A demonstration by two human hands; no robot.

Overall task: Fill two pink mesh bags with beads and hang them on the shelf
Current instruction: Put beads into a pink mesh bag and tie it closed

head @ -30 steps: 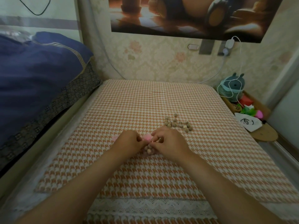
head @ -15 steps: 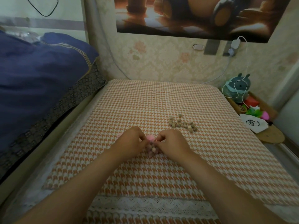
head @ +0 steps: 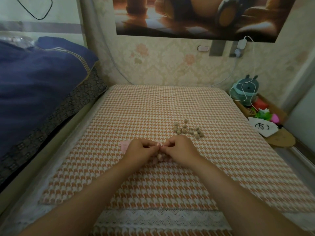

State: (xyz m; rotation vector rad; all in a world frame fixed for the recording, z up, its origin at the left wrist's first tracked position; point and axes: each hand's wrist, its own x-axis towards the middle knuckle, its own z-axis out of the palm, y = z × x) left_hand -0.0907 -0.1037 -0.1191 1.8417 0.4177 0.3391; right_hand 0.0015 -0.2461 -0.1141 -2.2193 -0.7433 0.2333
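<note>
Far left: a dark blue quilt (head: 39,86) lies heaped on a bed beside the work surface. The bench (head: 153,108) is covered by an orange-and-white houndstooth cloth with a lace border along its near edge.

Left of centre: a second pink mesh bag (head: 124,145) lies flat on the cloth, partly hidden behind the left hand (head: 139,151). The left hand is curled, fingertips pinched on the top of the pink mesh bag (head: 160,157) held at centre.

Centre: this bag sits between both hands, low against the cloth. Round tan shapes show through its mesh, so it already holds beads. Only a small part of it is visible between the knuckles.

Right of centre: the right hand (head: 179,150) is likewise curled, its fingertips meeting those of the left hand at the bag's mouth. What exactly the fingertips grip there, mesh or drawstring, cannot be told.

Beyond the right hand: a loose cluster of beads (head: 187,130) lies on the cloth, near the hand but apart from it.

Far right: a low shelf (head: 281,140) carries a grey-green plush toy (head: 247,89) wrapped in white cable, a white pouch (head: 262,129) and small bright items.
</note>
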